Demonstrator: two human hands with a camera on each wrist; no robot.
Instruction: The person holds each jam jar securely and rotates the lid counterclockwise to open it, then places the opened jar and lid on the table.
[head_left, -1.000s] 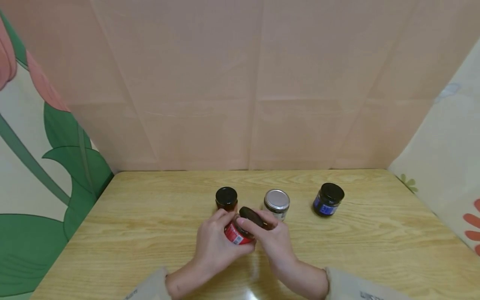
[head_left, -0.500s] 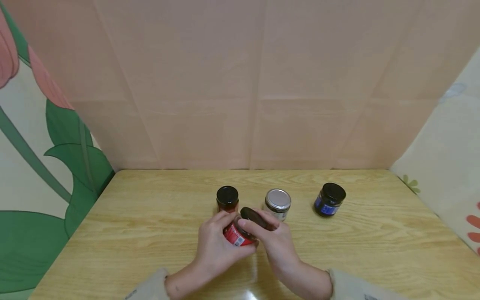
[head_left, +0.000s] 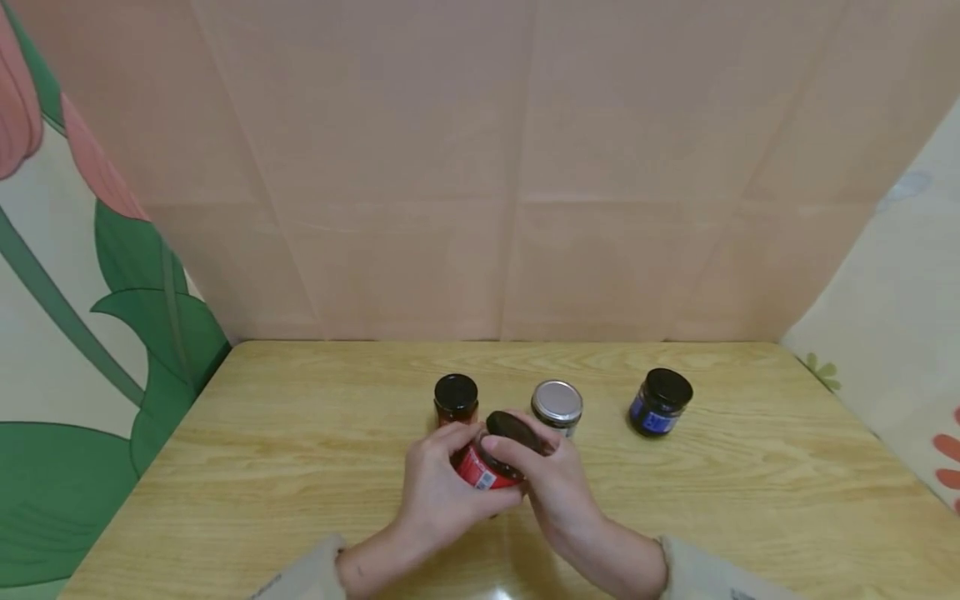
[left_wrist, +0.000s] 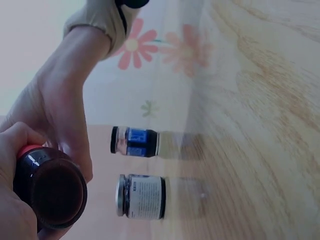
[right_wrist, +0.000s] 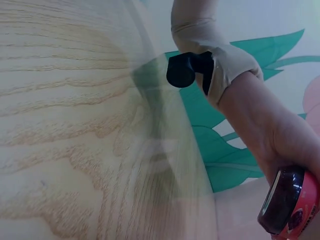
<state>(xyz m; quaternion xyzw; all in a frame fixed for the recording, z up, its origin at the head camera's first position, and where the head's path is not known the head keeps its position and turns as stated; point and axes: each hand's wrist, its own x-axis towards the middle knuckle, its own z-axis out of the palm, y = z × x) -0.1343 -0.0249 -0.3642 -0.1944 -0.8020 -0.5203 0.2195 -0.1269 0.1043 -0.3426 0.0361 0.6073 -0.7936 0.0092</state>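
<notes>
- Jar with red label: up off the table, tilted, in front of the person, between both hands.
- Left hand: curled round jar body, firm contact, thumb along near side.
- Right hand: pinches dark lid, thumb across near edge, fingers mostly hidden behind.
- Lid sits tipped at jar mouth; can't tell if it touches the rim.
- Black-topped jar: upright, just beyond left fingers, lower part hidden.
- Silver-topped jar: upright, just beyond right hand, partly covered.
- Blue-labelled jar: upright, farther right, well apart from both hands.
</notes>
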